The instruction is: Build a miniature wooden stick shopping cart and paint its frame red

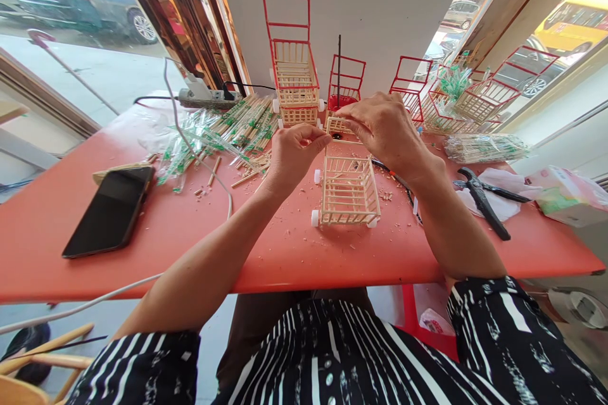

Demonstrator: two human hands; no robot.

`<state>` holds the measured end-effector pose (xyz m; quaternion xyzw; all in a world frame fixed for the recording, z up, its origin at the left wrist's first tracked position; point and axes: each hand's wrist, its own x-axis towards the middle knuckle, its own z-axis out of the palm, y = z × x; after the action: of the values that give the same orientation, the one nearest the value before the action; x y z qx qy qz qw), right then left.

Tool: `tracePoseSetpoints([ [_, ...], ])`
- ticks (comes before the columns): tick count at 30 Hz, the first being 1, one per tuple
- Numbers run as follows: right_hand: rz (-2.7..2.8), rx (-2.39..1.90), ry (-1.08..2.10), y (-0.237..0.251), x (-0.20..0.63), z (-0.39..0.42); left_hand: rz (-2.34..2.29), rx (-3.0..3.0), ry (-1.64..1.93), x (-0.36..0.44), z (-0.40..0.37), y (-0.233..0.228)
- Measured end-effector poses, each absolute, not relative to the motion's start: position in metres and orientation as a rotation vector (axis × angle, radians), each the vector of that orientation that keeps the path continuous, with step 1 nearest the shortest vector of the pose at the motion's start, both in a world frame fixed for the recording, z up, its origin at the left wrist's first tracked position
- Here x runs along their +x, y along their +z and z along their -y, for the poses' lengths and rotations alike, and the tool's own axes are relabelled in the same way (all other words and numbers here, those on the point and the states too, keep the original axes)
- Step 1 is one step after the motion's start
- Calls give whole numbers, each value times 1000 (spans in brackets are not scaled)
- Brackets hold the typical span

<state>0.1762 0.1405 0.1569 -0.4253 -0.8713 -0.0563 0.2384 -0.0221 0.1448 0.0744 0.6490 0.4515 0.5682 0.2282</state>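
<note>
A miniature shopping cart built of pale wooden sticks stands on white wheels on the table before me. Sticks rise from its back toward both hands. At their top is a small slatted stick frame. My left hand pinches the left upright near that frame with thumb and forefinger. From the right, my right hand has thumb and fingers closed on the frame's upper right part. The exact contact under its fingertips is hidden. Just behind, a red object with a dark upright rod is partly covered by my right hand.
Red-trimmed carts stand at the back. Bagged sticks and a phone lie left; a white cable crosses there. At right are pliers, a stick bundle and a tissue pack. Wood scraps litter the red table.
</note>
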Motion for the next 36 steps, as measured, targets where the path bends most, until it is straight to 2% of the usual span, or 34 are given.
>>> tracePoseSetpoints([
  [36, 2393, -1175, -136, 155, 178, -142, -1252, 1766, 1567, -21, -144, 76],
])
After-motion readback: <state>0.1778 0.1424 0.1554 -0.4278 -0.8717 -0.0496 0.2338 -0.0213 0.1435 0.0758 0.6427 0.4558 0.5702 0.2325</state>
